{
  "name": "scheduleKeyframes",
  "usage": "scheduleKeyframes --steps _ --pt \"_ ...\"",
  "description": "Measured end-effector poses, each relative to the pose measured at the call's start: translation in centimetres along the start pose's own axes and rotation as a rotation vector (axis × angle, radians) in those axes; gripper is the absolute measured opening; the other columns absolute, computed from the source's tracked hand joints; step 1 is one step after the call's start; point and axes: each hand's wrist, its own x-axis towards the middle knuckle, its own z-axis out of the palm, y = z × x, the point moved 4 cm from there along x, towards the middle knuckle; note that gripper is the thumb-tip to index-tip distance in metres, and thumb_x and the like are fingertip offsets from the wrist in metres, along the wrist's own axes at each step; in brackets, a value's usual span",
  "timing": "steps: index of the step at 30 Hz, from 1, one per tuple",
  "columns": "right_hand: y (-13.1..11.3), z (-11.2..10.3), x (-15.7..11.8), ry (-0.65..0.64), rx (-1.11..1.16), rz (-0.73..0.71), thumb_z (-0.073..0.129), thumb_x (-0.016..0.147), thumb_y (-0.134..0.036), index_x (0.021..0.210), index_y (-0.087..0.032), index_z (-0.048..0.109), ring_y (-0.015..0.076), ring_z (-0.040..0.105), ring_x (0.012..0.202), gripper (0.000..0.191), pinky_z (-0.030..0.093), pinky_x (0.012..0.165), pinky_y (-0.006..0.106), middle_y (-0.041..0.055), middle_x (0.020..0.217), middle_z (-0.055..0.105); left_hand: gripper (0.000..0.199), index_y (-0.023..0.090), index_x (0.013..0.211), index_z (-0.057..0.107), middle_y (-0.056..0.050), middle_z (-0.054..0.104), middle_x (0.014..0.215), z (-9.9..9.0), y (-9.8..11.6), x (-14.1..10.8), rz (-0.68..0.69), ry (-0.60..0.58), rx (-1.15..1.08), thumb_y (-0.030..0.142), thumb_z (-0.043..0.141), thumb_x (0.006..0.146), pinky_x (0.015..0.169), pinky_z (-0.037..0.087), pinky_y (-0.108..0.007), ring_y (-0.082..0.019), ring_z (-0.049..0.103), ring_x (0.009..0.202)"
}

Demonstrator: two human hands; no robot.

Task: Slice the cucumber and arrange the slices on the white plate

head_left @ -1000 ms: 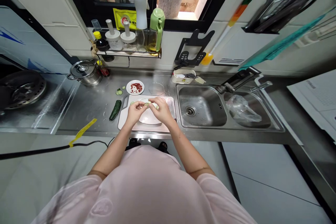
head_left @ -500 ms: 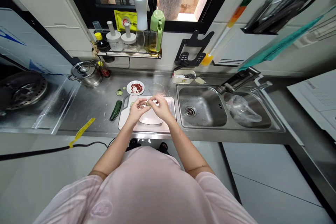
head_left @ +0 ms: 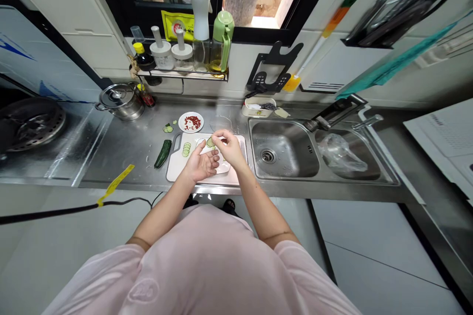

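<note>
- Yellow rectangular paper label [head_left: 177, 26] at the foot of the dark-framed window: red round emblem with dark printing around it; too small on my feed to read.
- White printed sheet [head_left: 439, 133] at the far right edge of my view: rows of small dark text, all unreadable from here.
- Pale pink cotton T-shirt [head_left: 143, 290] on the person at the rig: tone-on-tone rounded print on the front, possibly digits; I cannot settle them.
- White panel with blue angular markings [head_left: 15, 47] at the far left: graphic shapes only, no words I can make out.
</note>
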Motion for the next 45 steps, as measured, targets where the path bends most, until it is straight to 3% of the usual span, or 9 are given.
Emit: scheduleKeyframes --steps 12,20,26,36,45 --pt "-0.4 -0.3 -0.3 -0.023 -0.042 -0.028 0.056 0.083 -0.041 0.077 -0.020 0.062 0.0166 0.057 0.090 0.022 0.044 0.074 0.028 0.0022 0.087 0.064 0.027 0.018 0.085 0.057 0.002 0.057 0.066 -0.4 2.0 -0.3 0.219 0.113 0.106 0.042 0.066 0.075 0.037 0.027 -0.014 -0.007 0.050 0.050" --pt "0.3 -0.3 -0.5 -0.035 -0.067 -0.044 0.055 0.083 -0.041 0.078 -0.021 0.063 0.0170 0.057 0.092 0.022 0.045 0.076 0.029 0.0027 0.088 0.065 0.035 0.018 0.089 0.057 0.000 0.065 0.083 -0.5 3.5 -1.2 0.519 0.278 0.348 0.032 0.076 0.064 0.049 0.037 -0.014 -0.007 0.060 0.068" --pt "0.3 -0.2 -0.6 -0.037 -0.076 -0.053 0.056 0.084 -0.039 0.078 -0.021 0.063 0.0166 0.056 0.092 0.020 0.045 0.074 0.028 0.0023 0.088 0.064 0.042 0.019 0.087 0.056 0.003 0.063 0.072 -0.8 4.1 -1.3 0.701 0.396 0.463 0.030 0.081 0.056 0.052 0.035 -0.016 -0.008 0.059 0.064" --pt "0.6 0.1 -0.7 -0.041 -0.067 -0.029 0.057 0.083 -0.041 0.078 -0.021 0.063 0.0166 0.056 0.091 0.021 0.045 0.073 0.027 0.0023 0.089 0.064 0.038 0.019 0.087 0.057 0.003 0.064 0.072 -0.3 4.2 -1.8 0.926 0.399 0.535 0.029 0.080 0.059 0.070 0.045 -0.022 -0.008 0.060 0.066" --pt "0.8 0.3 -0.8 -0.036 -0.028 -0.008 0.058 0.081 -0.040 0.076 -0.020 0.062 0.0163 0.056 0.089 0.021 0.045 0.071 0.027 0.0022 0.086 0.063 0.036 0.018 0.087 0.056 0.003 0.063 0.070 -0.3 4.4 -1.9 0.993 0.384 0.580 0.031 0.079 0.062 0.067 0.045 -0.020 -0.008 0.059 0.064"
